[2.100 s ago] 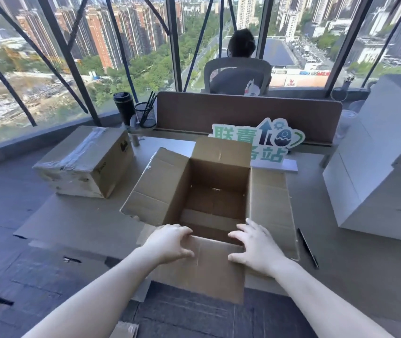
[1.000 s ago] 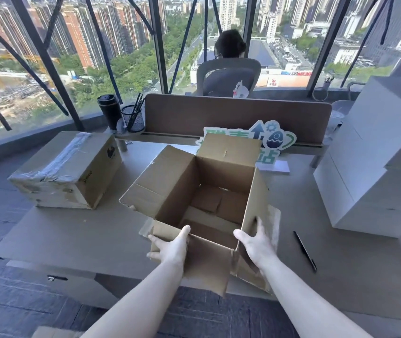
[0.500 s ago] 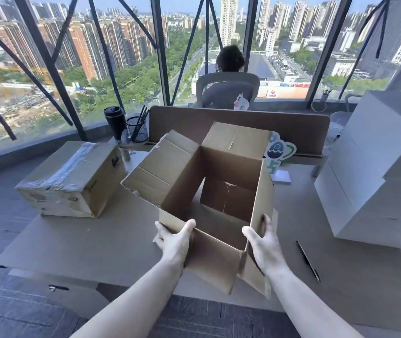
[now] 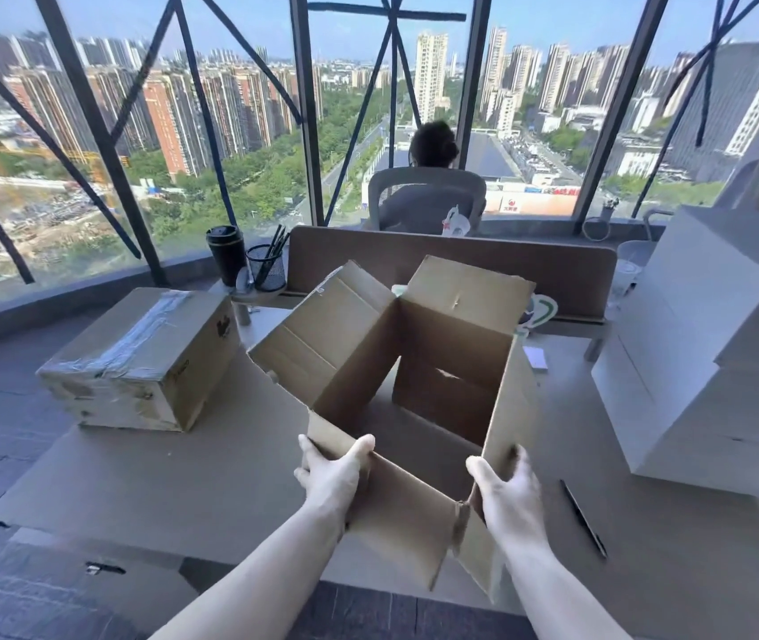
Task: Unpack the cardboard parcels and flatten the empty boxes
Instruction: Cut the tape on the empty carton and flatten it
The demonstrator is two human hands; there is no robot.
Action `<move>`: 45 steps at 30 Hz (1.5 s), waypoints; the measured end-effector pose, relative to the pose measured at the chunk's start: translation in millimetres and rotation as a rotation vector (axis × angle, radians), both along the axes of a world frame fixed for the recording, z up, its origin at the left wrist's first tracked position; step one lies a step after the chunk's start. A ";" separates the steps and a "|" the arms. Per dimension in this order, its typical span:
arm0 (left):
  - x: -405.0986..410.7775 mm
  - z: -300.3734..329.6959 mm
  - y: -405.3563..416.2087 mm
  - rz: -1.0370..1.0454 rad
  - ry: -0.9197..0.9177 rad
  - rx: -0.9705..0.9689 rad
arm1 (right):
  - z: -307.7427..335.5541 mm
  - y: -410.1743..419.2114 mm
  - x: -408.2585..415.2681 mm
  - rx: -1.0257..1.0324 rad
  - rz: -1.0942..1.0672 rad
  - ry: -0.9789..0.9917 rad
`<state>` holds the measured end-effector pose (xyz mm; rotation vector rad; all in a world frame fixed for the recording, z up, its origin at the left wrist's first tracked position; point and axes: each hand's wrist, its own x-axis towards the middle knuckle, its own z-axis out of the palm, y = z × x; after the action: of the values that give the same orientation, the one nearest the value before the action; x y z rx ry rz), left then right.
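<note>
Now open box (image 4: pixel 433 376) tilts away.

A high-rise office: floor-to-ceiling windows (image 4: pixel 239 145) overlook city towers, a desk (image 4: pixel 183 478) has a divider panel (image 4: pixel 567 274), a mesh pen cup (image 4: pixel 267 269), and a person sits in a swivel chair (image 4: pixel 426 205), probably at another workstation.

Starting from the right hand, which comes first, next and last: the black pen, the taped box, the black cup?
From the right hand, in the head view:
1. Pen: just to its right on the table.
2. Taped box: across to the left.
3. Black cup: far back left, by the window.
</note>
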<state>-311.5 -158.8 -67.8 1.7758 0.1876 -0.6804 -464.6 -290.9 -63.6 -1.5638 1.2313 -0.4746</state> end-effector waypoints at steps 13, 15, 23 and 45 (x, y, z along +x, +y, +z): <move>6.7 8.7 -9.9 -0.181 -0.034 -0.204 | 18.1 19.0 -2.7 0.273 0.373 -0.271; 6.8 8.1 -10.6 -0.166 -0.007 -0.244 | 20.7 24.4 -0.9 0.304 0.386 -0.297; 13.0 19.0 -9.9 -0.061 0.114 -0.390 | 32.5 12.9 4.6 0.458 0.280 -0.338; 47.5 146.5 -7.3 -0.221 0.183 -0.595 | 181.9 -47.3 19.0 0.394 0.364 -0.859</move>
<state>-264.0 -166.1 78.7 1.1721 -0.0874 -0.9454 -445.6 -338.2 118.3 -1.0216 0.3372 -0.5391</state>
